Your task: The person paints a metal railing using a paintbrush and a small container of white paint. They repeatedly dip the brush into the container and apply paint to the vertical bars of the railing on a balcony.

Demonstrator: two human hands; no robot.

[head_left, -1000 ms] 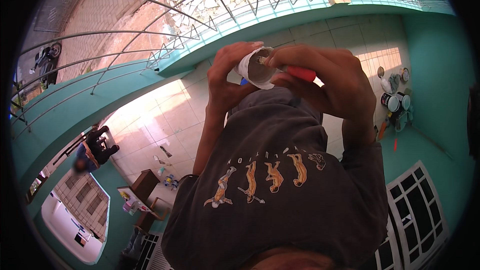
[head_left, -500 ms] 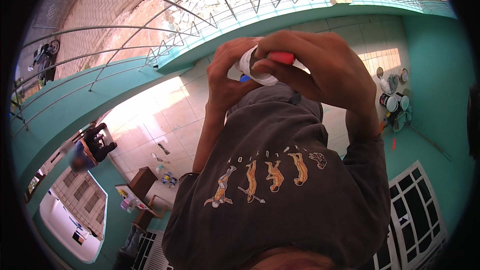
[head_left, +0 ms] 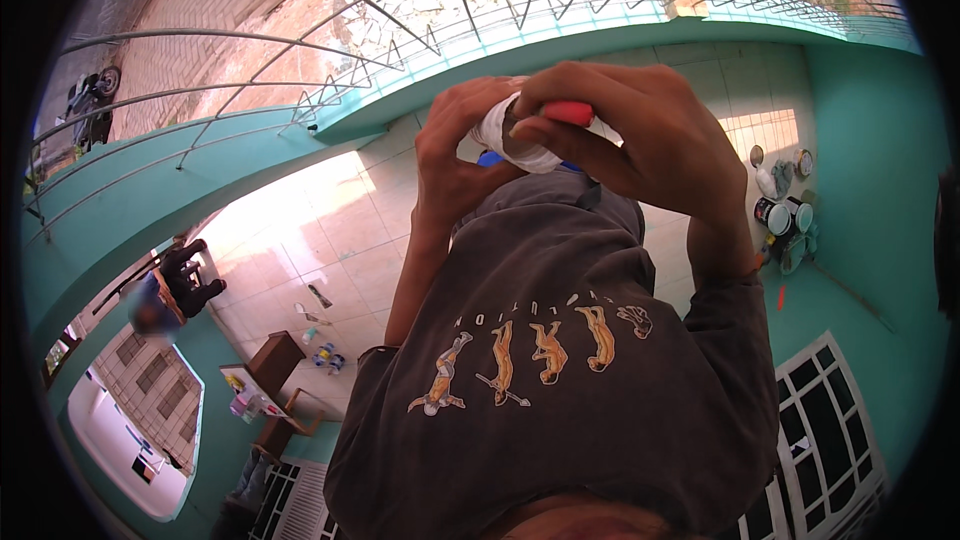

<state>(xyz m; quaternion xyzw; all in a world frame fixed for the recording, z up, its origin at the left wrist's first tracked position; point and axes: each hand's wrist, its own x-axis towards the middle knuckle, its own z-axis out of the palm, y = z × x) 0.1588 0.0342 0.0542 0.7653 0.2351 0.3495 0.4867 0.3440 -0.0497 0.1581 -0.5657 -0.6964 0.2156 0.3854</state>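
In front of my chest, both hands are raised close together. My left hand (head_left: 448,145) is wrapped round a white, ring-like object (head_left: 540,159) with a dark greyish-brown inside; its exact kind is unclear. My right hand (head_left: 650,135) is closed round a red-ended tool (head_left: 568,114), seemingly a handle. The right fingertips are at the opening of the white object, hiding the tool's other end. Something blue (head_left: 488,158) shows just below the white object, partly covered by the hands.
A teal ledge (head_left: 450,80) with metal bars runs ahead. Buckets (head_left: 772,214) and other containers stand by the right wall. At the left a person (head_left: 175,290) sits near the wall. A wooden piece of furniture (head_left: 275,364) and bottles (head_left: 325,355) are on the tiled floor.
The surroundings have shifted slightly in the view. Both hands keep nearly the same grip, with only a very small shift of the right hand and the red-ended tool.
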